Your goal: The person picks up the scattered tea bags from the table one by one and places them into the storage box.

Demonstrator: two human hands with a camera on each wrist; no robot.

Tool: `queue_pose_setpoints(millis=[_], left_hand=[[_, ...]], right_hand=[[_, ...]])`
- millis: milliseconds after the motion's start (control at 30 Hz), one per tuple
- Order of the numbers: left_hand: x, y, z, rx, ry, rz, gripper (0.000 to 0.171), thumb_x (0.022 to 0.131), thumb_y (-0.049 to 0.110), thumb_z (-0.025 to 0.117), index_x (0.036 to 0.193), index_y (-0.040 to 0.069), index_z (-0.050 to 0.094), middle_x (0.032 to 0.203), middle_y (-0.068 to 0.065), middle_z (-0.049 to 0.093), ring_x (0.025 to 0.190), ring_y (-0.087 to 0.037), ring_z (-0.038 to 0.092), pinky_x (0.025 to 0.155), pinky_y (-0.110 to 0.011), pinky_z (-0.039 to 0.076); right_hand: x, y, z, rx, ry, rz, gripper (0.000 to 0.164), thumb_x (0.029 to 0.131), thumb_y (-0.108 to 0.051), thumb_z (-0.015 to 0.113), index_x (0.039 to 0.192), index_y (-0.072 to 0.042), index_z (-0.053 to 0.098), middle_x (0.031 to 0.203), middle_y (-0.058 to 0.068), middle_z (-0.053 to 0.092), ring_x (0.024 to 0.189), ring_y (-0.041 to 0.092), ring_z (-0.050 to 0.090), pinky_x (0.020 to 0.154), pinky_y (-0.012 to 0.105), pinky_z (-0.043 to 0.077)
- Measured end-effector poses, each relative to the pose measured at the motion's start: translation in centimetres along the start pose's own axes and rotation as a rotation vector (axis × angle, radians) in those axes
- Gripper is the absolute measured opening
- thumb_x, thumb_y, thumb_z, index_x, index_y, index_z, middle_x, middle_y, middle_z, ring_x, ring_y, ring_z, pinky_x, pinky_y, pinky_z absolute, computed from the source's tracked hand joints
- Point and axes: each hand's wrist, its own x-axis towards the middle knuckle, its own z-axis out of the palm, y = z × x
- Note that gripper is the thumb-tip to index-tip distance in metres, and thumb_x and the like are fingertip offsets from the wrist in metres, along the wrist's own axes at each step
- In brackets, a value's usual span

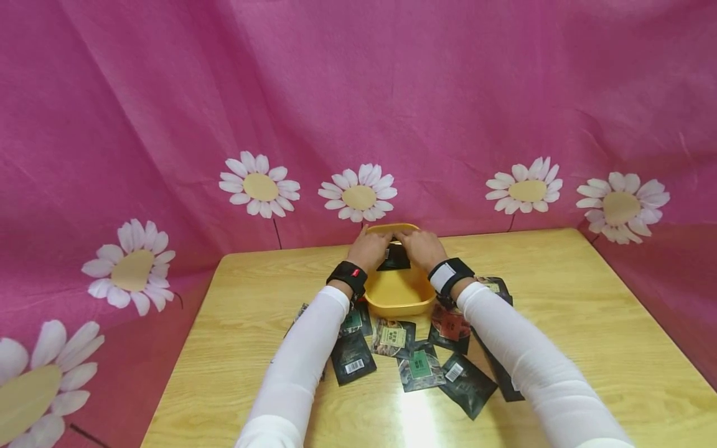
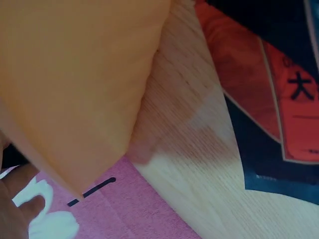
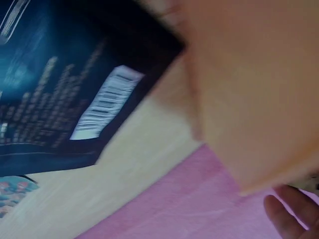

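A yellow plastic bin [image 1: 399,309] stands at the back of the table. Over its far half, my left hand [image 1: 368,250] and my right hand [image 1: 423,249] come close together and pinch the upper edge of a black foil packet [image 1: 396,257]. The packet hangs between them in the bin's opening, its top partly hidden by the fingers. Left fingers [image 2: 19,201] show past the bin wall [image 2: 75,84] in the left wrist view. In the right wrist view, fingers [image 3: 286,214] sit beside the bin's rim, with a little of a printed packet behind them.
Several flat packets lie in front of the bin: a red-labelled one [image 1: 450,328], a cream-labelled one [image 1: 393,336], a green-labelled one [image 1: 420,365] and black ones with barcodes [image 1: 469,384]. My forearms cover some. A pink flowered cloth [image 1: 437,112] hangs behind the wooden table [image 1: 566,292].
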Motion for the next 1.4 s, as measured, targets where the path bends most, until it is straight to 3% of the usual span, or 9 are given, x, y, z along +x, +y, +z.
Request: queue_pose_setpoints(millis=[133,233,367,467,600,800,967,1167,1400], left_hand=[[0.2,0.3,0.5,0.06,-0.068,-0.035,0.041,0.1,0.02,0.053,0.141,0.023,0.052,0.122,0.004,0.071,0.12,-0.016,0.063,0.12,-0.058,0.02],[0.3,0.6,0.7,0.081,-0.159,-0.079,0.045,0.103,0.028,0.048,0.148,0.025,0.046,0.143,0.008,0.056,0.137,-0.015,0.049,0.121,-0.061,0.012],[0.2,0.9,0.9,0.053,-0.315,-0.137,0.054,0.102,0.043,0.044,0.153,0.025,0.037,0.159,0.009,0.035,0.15,-0.018,0.027,0.12,-0.063,0.004],[0.0,1.2,1.1,0.009,-0.388,-0.15,0.064,0.098,0.052,0.047,0.155,0.025,0.033,0.163,0.008,0.027,0.153,-0.02,0.019,0.12,-0.063,0.004],[-0.2,1.1,1.3,-0.056,-0.383,-0.143,0.075,0.093,0.058,0.054,0.156,0.026,0.029,0.164,0.005,0.023,0.154,-0.024,0.016,0.12,-0.064,0.005],[-1.3,-0.6,-0.6,-0.167,-0.242,-0.118,0.082,0.089,0.055,0.061,0.157,0.026,0.025,0.166,0.0,0.019,0.154,-0.031,0.011,0.119,-0.065,0.006],[-5.0,-1.8,-3.7,-0.172,-0.118,-0.073,0.089,0.088,0.055,0.063,0.159,0.025,0.018,0.167,-0.003,0.012,0.154,-0.034,0.007,0.119,-0.065,0.007],[-12.2,-1.0,-5.9,-0.175,-0.015,-0.021,0.097,0.086,0.058,0.064,0.159,0.02,0.014,0.166,-0.008,0.013,0.153,-0.037,0.006,0.119,-0.064,0.01],[-20.0,0.2,-6.7,-0.218,-0.034,-0.037,0.101,0.083,0.063,0.064,0.158,0.014,0.018,0.166,-0.01,0.013,0.153,-0.039,0.007,0.119,-0.064,0.014]], right_hand=[[-0.1,0.2,1.1,-0.019,-0.046,0.002,0.04,0.087,0.003,0.056,0.12,-0.018,0.066,0.092,0.009,0.074,0.073,0.036,0.07,0.061,0.052,0.056],[-0.1,0.1,1.6,-0.049,-0.093,-0.017,0.043,0.09,0.0,0.055,0.127,-0.019,0.064,0.103,0.008,0.074,0.08,0.034,0.071,0.077,0.051,0.057],[-0.3,-0.4,1.7,-0.069,-0.195,-0.033,0.042,0.093,-0.013,0.059,0.135,-0.018,0.06,0.136,0.007,0.062,0.11,0.03,0.067,0.106,0.053,0.044],[-0.7,-0.8,1.7,-0.059,-0.305,-0.013,0.052,0.091,-0.026,0.066,0.142,-0.018,0.054,0.147,0.009,0.052,0.131,0.03,0.054,0.113,0.058,0.034],[-1.1,-0.6,1.4,-0.051,-0.378,0.014,0.07,0.085,-0.035,0.073,0.148,-0.02,0.046,0.154,0.012,0.043,0.142,0.032,0.041,0.115,0.061,0.027],[-1.1,0.0,-1.0,0.042,-0.312,0.037,0.087,0.082,-0.046,0.075,0.155,-0.026,0.031,0.161,0.014,0.028,0.147,0.039,0.029,0.114,0.07,0.017],[-1.9,-1.0,-3.6,0.098,-0.26,0.012,0.097,0.081,-0.059,0.07,0.158,-0.029,0.02,0.166,0.011,0.014,0.149,0.044,0.019,0.114,0.073,0.012],[-4.5,-4.0,-6.3,0.097,-0.182,-0.097,0.107,0.075,-0.068,0.07,0.159,-0.028,0.016,0.166,0.012,0.009,0.15,0.044,0.017,0.116,0.068,0.017],[-7.9,-8.8,-8.4,0.2,-0.159,-0.239,0.115,0.072,-0.065,0.076,0.159,-0.023,0.014,0.167,0.009,0.001,0.154,0.035,0.007,0.121,0.057,0.017]])
